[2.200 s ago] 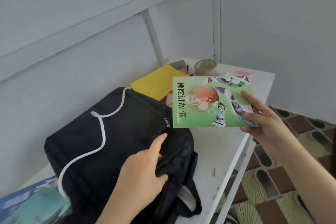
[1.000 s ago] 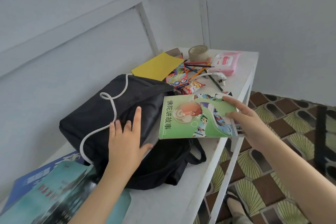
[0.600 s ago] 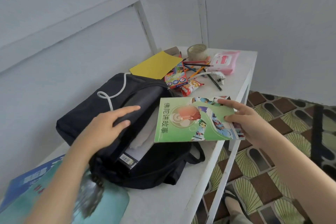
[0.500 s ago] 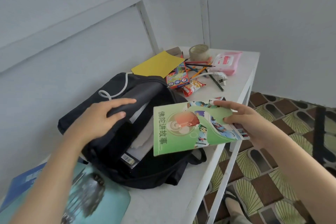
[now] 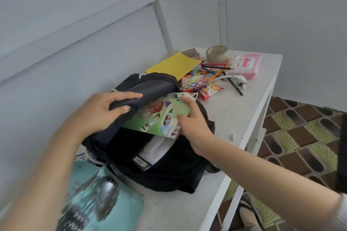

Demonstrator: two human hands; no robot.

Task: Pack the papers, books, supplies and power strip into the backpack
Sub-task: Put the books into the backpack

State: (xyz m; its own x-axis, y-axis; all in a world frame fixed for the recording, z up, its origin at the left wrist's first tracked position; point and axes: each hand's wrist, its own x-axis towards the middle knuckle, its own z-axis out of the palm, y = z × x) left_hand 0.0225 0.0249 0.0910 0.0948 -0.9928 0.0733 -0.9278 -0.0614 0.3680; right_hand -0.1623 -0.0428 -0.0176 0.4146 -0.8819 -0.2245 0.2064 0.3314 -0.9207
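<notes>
**Desk:** Where's the backpack [image 5: 159, 170]?

**Photographer:** On the table [image 5: 234, 118], centre. A book [image 5: 161, 118] lies half inside it, under the flap [image 5: 150, 90]. The left hand [image 5: 101, 112] is on the flap, the right hand [image 5: 193, 124] at the book's 3 o'clock edge.

**Desk:** Around it?

**Photographer:** Magazine [image 5: 97, 199] at 7 o'clock. At 1 o'clock are paper [image 5: 172, 65], pencil box [image 5: 193, 78] and snack [image 5: 209, 91]. Behind those lie pencils [image 5: 217, 69], plug [image 5: 239, 80], tape [image 5: 216, 54] and wipes [image 5: 246, 64].

On the white bench [image 5: 234, 118]: black backpack [image 5: 169, 172] in the middle, teal book [image 5: 105, 204] at the near end, and at the far end yellow paper [image 5: 172, 65], crayon box [image 5: 193, 79], snack packet [image 5: 210, 90], pencils [image 5: 217, 73], tape roll [image 5: 216, 54], pink wipes [image 5: 246, 63], white plug [image 5: 241, 80].
</notes>
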